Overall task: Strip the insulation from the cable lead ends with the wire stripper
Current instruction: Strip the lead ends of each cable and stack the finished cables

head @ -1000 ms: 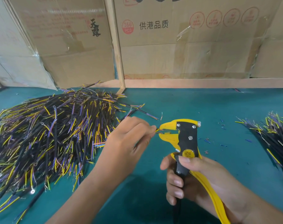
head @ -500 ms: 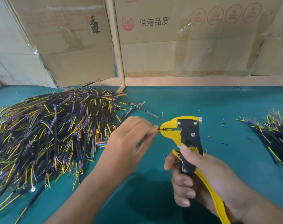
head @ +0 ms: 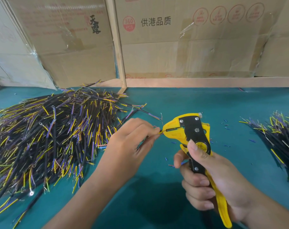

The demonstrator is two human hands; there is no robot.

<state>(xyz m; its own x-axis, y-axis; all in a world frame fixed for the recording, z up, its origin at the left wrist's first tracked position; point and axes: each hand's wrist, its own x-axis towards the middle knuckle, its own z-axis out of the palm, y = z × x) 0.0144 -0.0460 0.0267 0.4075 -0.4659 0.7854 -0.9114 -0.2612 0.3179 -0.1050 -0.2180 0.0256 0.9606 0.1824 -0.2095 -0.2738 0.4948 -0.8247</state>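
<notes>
Yellow lead end [head: 160,132] sits at the mouth of the wire stripper [head: 189,131], just touching the tip of the yellow nose. Only a short stub of the lead shows; the rest of that cable is hidden under the fingers.

Left hand [head: 133,139] pinches the lead between thumb and forefinger, knuckles up, fingertips right against the stripper's nose. Forearm runs in from lower left.

Right hand [head: 211,177] grips the stripper's handles, fingers curled round the black and yellow grips, thumb laid up along the body below the round yellow dial. The tool stands roughly upright, head pointing left toward the lead. The head looks nearly closed on the lead, a thin slot showing behind the tip. The yellow handle tail sticks out past the heel of the hand, lower right.

Big pile of cables [head: 46,139] lies on the left of the green table [head: 181,103]: black sheaths with yellow, purple and blue leads fanned out, a few with ring terminals. It reaches close to the left hand.

Smaller pile [head: 279,139] at the right edge, well apart from the stripper.

Bits of cut insulation [head: 225,125], mostly blue, lie scattered on the table around and right of the tool.

Cardboard boxes [head: 190,40] with printed characters stand along the back, a wooden post [head: 117,47] between them.
</notes>
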